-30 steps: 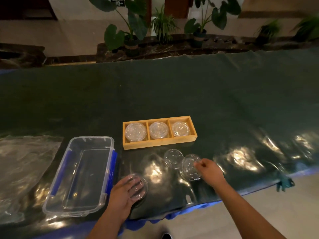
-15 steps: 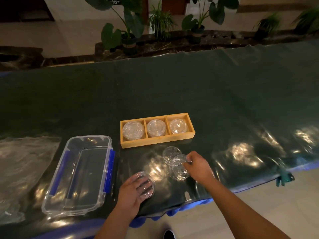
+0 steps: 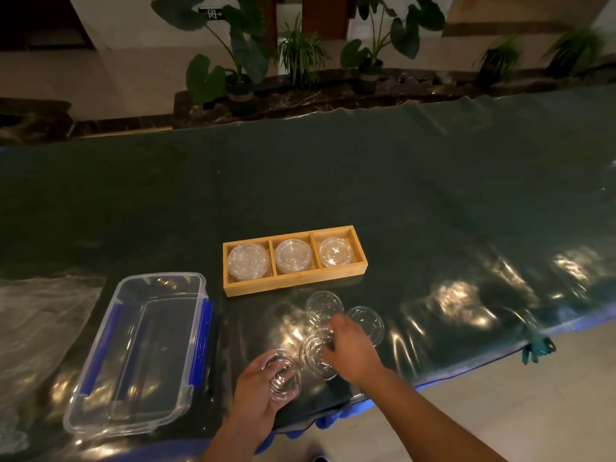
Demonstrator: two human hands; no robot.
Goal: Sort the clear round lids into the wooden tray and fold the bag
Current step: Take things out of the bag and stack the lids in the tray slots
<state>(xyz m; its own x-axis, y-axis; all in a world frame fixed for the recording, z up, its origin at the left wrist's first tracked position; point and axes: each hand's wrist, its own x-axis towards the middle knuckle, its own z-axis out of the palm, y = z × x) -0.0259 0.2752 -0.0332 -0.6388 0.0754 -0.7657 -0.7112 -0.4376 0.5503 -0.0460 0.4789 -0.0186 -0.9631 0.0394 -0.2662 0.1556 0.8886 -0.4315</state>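
A wooden tray (image 3: 293, 284) with three compartments sits mid-table, each compartment holding a stack of clear round lids (image 3: 248, 265). My left hand (image 3: 258, 395) grips a clear lid (image 3: 285, 383) near the table's front edge. My right hand (image 3: 350, 348) holds another clear lid (image 3: 315, 355) just right of it, tilted above the table. Two loose lids lie flat behind my right hand: one (image 3: 324, 307) in front of the tray, one (image 3: 366, 323) to its right. The clear plastic bag (image 3: 36, 331) lies flat at the far left.
An empty clear storage box (image 3: 140, 355) with blue latches stands left of my hands. The table is covered with dark green cloth under glossy plastic (image 3: 433, 195). Its front edge runs just below my hands. Potted plants (image 3: 233, 78) stand beyond the far edge.
My right hand has lifted a lid off the table and carried it left toward my left hand. My left hand has picked up its lid and shifted right. One lid is now uncovered at the right.
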